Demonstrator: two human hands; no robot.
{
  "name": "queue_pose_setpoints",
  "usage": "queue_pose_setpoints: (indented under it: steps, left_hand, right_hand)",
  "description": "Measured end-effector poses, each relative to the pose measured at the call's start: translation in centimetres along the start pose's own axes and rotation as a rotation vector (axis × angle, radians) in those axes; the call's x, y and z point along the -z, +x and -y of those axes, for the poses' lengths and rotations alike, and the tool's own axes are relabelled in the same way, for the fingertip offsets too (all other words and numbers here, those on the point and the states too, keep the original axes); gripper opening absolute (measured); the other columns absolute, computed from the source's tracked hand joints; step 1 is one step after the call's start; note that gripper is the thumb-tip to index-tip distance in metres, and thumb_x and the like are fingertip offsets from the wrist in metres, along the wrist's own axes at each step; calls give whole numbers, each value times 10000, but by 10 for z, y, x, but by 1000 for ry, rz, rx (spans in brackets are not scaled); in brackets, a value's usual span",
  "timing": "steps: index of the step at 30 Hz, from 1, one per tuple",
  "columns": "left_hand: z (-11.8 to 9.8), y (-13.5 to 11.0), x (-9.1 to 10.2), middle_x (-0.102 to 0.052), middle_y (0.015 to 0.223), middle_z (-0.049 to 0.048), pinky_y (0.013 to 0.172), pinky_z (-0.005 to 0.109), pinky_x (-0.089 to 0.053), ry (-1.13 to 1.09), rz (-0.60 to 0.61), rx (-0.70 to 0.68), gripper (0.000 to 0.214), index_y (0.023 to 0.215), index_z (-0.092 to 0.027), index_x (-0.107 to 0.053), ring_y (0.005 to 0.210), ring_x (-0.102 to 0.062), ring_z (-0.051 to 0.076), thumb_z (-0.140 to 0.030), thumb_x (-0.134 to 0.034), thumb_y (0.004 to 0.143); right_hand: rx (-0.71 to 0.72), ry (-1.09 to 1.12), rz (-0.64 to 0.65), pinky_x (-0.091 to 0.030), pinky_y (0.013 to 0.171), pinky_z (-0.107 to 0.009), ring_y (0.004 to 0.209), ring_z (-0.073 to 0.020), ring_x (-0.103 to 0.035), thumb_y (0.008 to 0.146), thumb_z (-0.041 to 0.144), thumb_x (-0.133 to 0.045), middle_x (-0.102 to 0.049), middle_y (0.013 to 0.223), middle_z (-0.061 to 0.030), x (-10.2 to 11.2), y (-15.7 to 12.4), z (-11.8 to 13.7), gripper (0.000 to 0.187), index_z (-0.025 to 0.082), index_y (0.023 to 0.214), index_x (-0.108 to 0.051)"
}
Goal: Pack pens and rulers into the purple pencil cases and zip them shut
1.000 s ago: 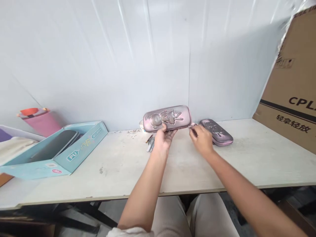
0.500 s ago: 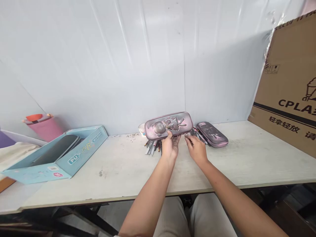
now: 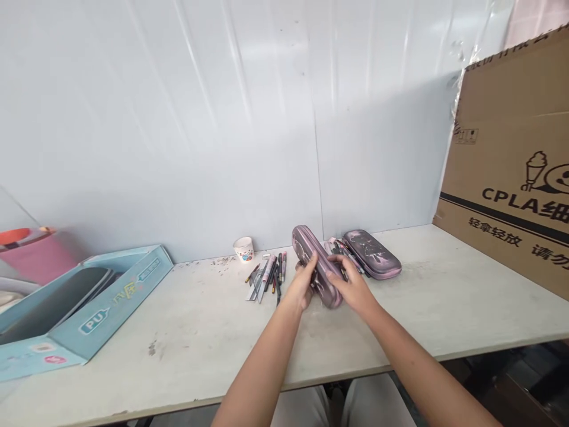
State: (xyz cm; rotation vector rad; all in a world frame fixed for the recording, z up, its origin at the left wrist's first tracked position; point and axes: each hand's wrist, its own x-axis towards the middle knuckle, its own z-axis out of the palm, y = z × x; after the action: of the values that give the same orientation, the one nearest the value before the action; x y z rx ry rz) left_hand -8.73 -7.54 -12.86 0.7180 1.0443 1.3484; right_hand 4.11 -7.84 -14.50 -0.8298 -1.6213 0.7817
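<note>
Both my hands grip a pink-mauve embossed pencil case (image 3: 317,267) above the white table top (image 3: 200,344). It stands tilted on its long edge, with its end pointing away from me. My left hand (image 3: 304,281) holds its near side, and my right hand (image 3: 349,286) wraps its other side. A second, smaller embossed case (image 3: 372,254) lies flat just right of my right hand. Several pens and a metal ruler set (image 3: 267,277) lie left of my left hand.
A small paper cup (image 3: 243,249) stands by the white wall (image 3: 200,130). An open pale-blue box (image 3: 84,314) sits at the left, with a pink container (image 3: 35,258) behind it. A large cardboard carton (image 3: 511,178) leans at the right.
The held case has turned from lying lengthwise to standing tilted, end away from me. Pens and ruler, hidden behind it earlier, now show. My view has swung left.
</note>
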Motion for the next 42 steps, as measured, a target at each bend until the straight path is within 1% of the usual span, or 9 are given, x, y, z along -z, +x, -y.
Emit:
queue_pose_setpoints:
  steps: [4,11,16,20,27,31,36,39,42]
  left_hand:
    - [3,9,12,-628,1051,90,689,306,-508,128,-77,40,705,1186,-209,-428,858,-633,204,-495,-713,608]
    - [-28,24,48,-685,920,93,715,306,-518,36,-85,123,475,1064,-176,-575,801,-653,199,-478,-623,700]
    - [-51,35,62,-702,809,76,701,309,-533,15,-117,170,391,989,-159,-608,712,-665,191,-444,-604,721]
    - [-58,46,60,-703,749,71,676,324,-542,52,-116,197,359,960,-152,-615,654,-666,196,-428,-598,731]
    - [-45,64,54,-708,825,96,770,329,-528,9,-105,181,318,976,-139,-623,759,-671,201,-374,-574,766]
    - [-27,72,56,-695,913,108,841,345,-497,105,-119,79,305,1036,-147,-590,890,-648,203,-321,-540,791]
    - [-10,81,56,-645,1071,120,955,351,-414,224,-147,-29,326,1064,-152,-573,1076,-564,214,-137,-543,739]
    - [-7,79,54,-542,1248,107,1053,328,-295,330,-143,-123,481,1116,-170,-551,1229,-431,216,-33,-542,655]
    - [-4,70,54,-369,1394,140,1108,340,-161,642,-118,-262,637,1174,-131,-514,1348,-221,252,37,-505,560]
  right_hand:
    - [-47,-13,53,-407,912,-346,1038,-180,-515,779,339,-504,-538,1111,-42,-9,-2,-17,310,238,1073,-505]
    - [-81,-363,-7,-382,921,-350,1052,-205,-507,842,275,-362,-550,1101,-106,-9,21,-46,301,169,1087,-500]
    - [-79,-692,172,-380,864,-308,1032,-206,-510,849,221,-333,-544,1141,-123,-23,28,-56,383,149,1193,-486]
    - [-72,-963,342,-331,863,-367,1047,-250,-465,843,227,-361,-586,1059,-120,-22,31,-59,338,188,1062,-615]
    - [21,-1100,327,-306,820,-436,1064,-295,-417,806,235,-426,-569,1077,-135,8,34,-64,285,230,914,-690]
    - [6,-1129,322,-320,803,-451,1055,-304,-416,785,226,-440,-560,1102,-129,35,34,-75,283,245,892,-700]
    - [-21,-1161,296,-318,815,-489,1078,-329,-395,786,234,-434,-547,1135,-132,64,32,-80,288,239,879,-707]
    - [-13,-1161,264,-332,828,-486,1077,-320,-410,806,237,-411,-548,1143,-119,66,33,-74,304,233,929,-689]
    - [34,-1055,270,-357,873,-430,1070,-272,-450,833,253,-385,-541,1163,-108,50,36,-67,343,210,1072,-627]
